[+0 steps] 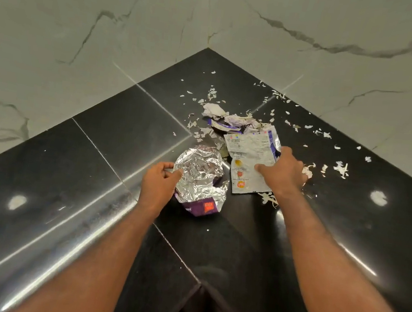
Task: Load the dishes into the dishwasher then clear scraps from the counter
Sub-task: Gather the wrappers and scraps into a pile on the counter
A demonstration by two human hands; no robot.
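On a black stone counter (93, 167) in a wall corner lies a heap of scraps. My left hand (158, 183) pinches the left edge of a crumpled silver foil packet with a purple outside (200, 178). My right hand (282, 171) lies on a flat silver-white wrapper (248, 156) with printed labels, fingers curled over its right edge. Behind them sit a crumpled white and purple wrapper (233, 122) and a wad of white paper (213, 109). Small white peel flakes (339, 168) are strewn over the counter's right and far part.
White marble-look walls (86, 22) close the counter on the left and right, meeting at the far corner. The counter's front edge forms an inner corner near me (198, 283). Ceiling lights reflect on the glossy stone.
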